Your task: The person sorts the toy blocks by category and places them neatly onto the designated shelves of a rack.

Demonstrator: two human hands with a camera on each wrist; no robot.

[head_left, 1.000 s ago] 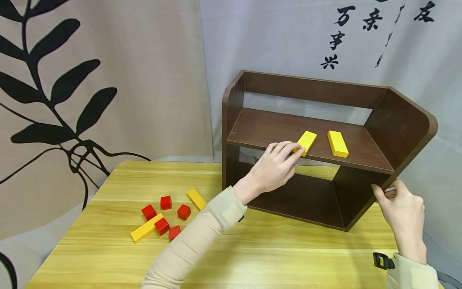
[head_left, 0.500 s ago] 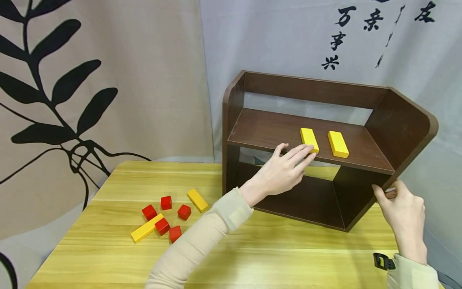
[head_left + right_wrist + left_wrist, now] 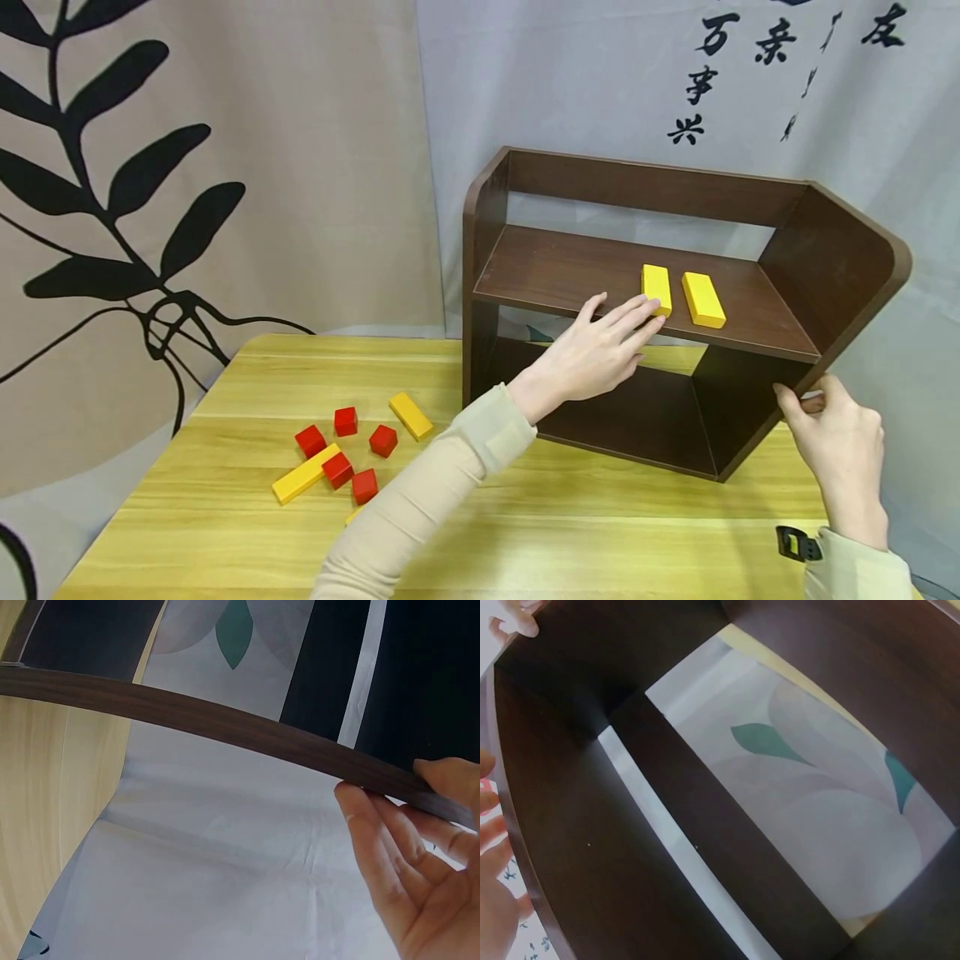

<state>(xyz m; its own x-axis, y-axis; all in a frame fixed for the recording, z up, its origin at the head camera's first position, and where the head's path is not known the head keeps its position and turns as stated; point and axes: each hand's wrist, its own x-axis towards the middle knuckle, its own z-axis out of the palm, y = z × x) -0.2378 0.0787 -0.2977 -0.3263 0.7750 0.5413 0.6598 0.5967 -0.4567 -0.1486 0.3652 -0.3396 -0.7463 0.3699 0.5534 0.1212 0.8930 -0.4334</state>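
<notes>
A dark brown two-tier shelf [image 3: 570, 258] stands on the table. Two yellow blocks [image 3: 703, 300] lie side by side on its upper board, a narrow gap between them. My left hand [image 3: 588, 354] reaches to that board's front edge, its outstretched fingertips touching the near end of the left yellow block [image 3: 656, 287]. In the left wrist view, fingers [image 3: 495, 847] show at the left border, and the blocks are out of sight. My right hand [image 3: 836, 442] grips the front edge of the shelf's right side panel, thumb inside and fingers outside, as the right wrist view shows.
On the wooden table [image 3: 225, 408], left of the shelf, lie several red cubes [image 3: 382, 440] and yellow blocks [image 3: 411, 416]. A red cube touches the long yellow block [image 3: 303, 475]. My left forearm partly covers another yellow block [image 3: 354, 515]. A printed cloth [image 3: 337, 167] hangs behind.
The left yellow block has turned and slid right, nearer the other one. My left hand has moved right with it, its fingers going from a pinch to straight. The right hand stays put.
</notes>
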